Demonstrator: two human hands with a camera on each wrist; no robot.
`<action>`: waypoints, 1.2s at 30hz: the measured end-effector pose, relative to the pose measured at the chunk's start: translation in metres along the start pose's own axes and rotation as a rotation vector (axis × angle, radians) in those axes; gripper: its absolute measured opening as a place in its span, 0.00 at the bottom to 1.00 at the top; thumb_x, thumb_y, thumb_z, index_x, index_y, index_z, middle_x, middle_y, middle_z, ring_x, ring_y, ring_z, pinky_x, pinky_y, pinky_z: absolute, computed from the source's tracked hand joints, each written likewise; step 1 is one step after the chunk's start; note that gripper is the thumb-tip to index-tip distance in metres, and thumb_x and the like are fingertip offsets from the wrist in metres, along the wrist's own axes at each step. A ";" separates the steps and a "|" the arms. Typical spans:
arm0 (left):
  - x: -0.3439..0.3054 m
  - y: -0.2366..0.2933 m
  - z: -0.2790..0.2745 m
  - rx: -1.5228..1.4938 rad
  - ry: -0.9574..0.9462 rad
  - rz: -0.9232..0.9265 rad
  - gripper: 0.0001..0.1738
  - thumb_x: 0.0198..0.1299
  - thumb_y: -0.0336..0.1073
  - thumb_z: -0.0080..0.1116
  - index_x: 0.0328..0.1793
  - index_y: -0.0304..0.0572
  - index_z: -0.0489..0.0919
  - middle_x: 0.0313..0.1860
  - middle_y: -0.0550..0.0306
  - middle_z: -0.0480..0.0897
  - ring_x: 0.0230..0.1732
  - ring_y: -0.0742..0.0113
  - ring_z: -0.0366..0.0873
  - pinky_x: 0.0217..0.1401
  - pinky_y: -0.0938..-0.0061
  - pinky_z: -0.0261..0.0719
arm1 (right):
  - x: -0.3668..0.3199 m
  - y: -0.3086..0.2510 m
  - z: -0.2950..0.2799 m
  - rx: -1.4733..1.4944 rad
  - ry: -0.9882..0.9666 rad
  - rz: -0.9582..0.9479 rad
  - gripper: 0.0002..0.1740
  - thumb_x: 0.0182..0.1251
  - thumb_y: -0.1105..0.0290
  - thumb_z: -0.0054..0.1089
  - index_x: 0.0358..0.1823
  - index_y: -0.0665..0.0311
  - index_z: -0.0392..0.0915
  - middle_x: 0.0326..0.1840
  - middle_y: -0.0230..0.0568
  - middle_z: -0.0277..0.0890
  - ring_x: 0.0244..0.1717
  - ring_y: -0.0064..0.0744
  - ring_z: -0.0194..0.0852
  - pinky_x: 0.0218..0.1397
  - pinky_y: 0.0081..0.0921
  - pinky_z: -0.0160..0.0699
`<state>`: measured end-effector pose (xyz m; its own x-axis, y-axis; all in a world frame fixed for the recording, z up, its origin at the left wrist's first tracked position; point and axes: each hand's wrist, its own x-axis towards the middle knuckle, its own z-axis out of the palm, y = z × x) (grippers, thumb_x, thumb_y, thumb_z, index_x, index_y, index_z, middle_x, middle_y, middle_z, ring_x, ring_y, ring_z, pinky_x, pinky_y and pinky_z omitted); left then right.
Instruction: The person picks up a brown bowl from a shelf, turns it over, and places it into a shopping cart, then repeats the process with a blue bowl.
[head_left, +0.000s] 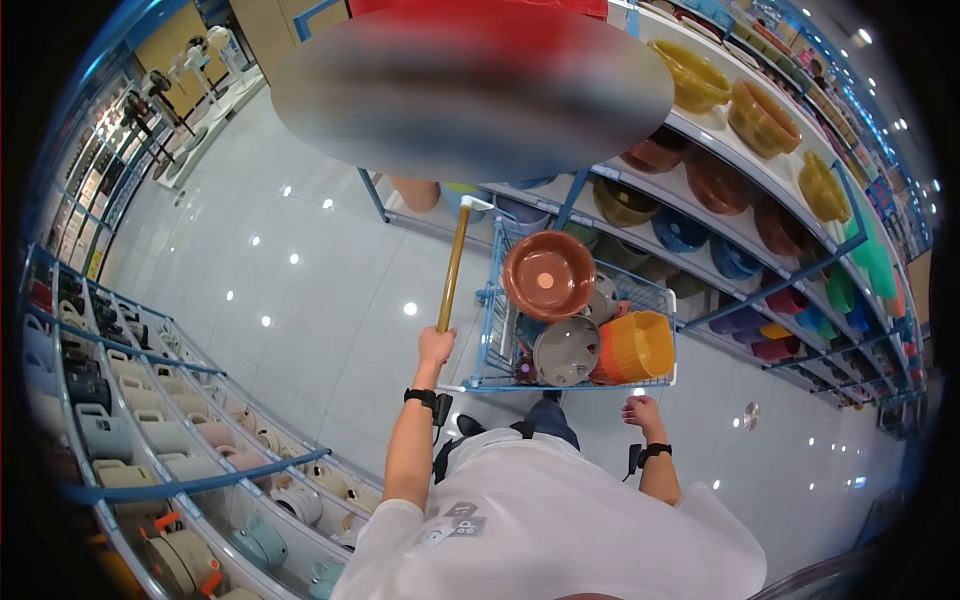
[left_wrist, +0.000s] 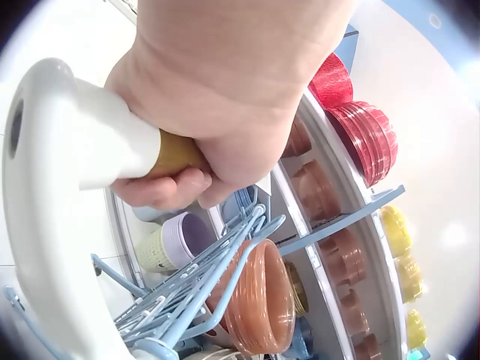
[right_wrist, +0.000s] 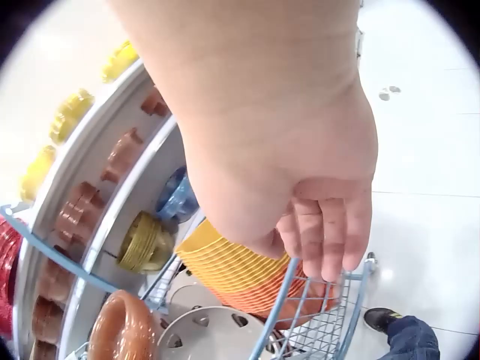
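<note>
My left hand (head_left: 436, 348) grips the yellow-brown handle (head_left: 457, 258) of a blue wire shopping cart (head_left: 485, 345). In the left wrist view its fingers curl round the bar beside a white plastic end piece (left_wrist: 45, 195). The right hand (head_left: 643, 412) hangs with loosely bent fingers at the cart's near right corner, holding nothing. In the cart lie a stack of glossy brown pots (head_left: 530, 290), grey round plates with holes (head_left: 567, 352) and a stack of yellow and orange squarish pots (head_left: 640, 345). The right wrist view shows the right fingers overlapping the wire side.
Shelves of pots and bowls (head_left: 720, 185) run along the far and right side, close to the cart. Racks of kettles and jugs (head_left: 160, 430) stand at the left. Fans (head_left: 160, 90) stand farther back on the tiled floor (head_left: 330, 270). A blurred oval covers the top.
</note>
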<state>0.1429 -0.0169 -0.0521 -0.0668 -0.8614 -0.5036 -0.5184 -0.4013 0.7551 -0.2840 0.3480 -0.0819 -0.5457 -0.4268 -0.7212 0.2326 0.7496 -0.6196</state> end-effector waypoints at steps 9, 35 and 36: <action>-0.001 0.007 -0.065 0.361 0.287 0.083 0.17 0.58 0.41 0.58 0.41 0.34 0.87 0.39 0.31 0.87 0.47 0.31 0.84 0.53 0.46 0.82 | -0.027 0.049 0.070 -0.055 -0.021 0.154 0.28 0.68 0.68 0.62 0.68 0.70 0.71 0.54 0.55 0.81 0.45 0.51 0.87 0.45 0.43 0.92; 0.121 -0.028 -0.275 0.679 0.515 -0.177 0.19 0.58 0.44 0.59 0.41 0.32 0.89 0.38 0.31 0.87 0.44 0.33 0.86 0.50 0.46 0.85 | 0.097 0.018 0.228 -0.552 0.200 -0.123 0.41 0.55 0.69 0.63 0.74 0.74 0.68 0.52 0.63 0.84 0.39 0.53 0.90 0.32 0.44 0.92; 0.128 -0.030 -0.284 0.668 0.518 -0.174 0.19 0.58 0.44 0.59 0.41 0.32 0.89 0.38 0.31 0.87 0.44 0.33 0.86 0.50 0.46 0.85 | 0.101 0.016 0.234 -0.618 0.173 -0.164 0.42 0.55 0.69 0.62 0.75 0.73 0.67 0.50 0.62 0.85 0.38 0.52 0.90 0.32 0.42 0.92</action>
<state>0.3922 -0.2034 -0.0198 0.3727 -0.9035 -0.2117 -0.8888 -0.4131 0.1983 -0.1470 0.1983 -0.2373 -0.6682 -0.5112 -0.5405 -0.3410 0.8562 -0.3882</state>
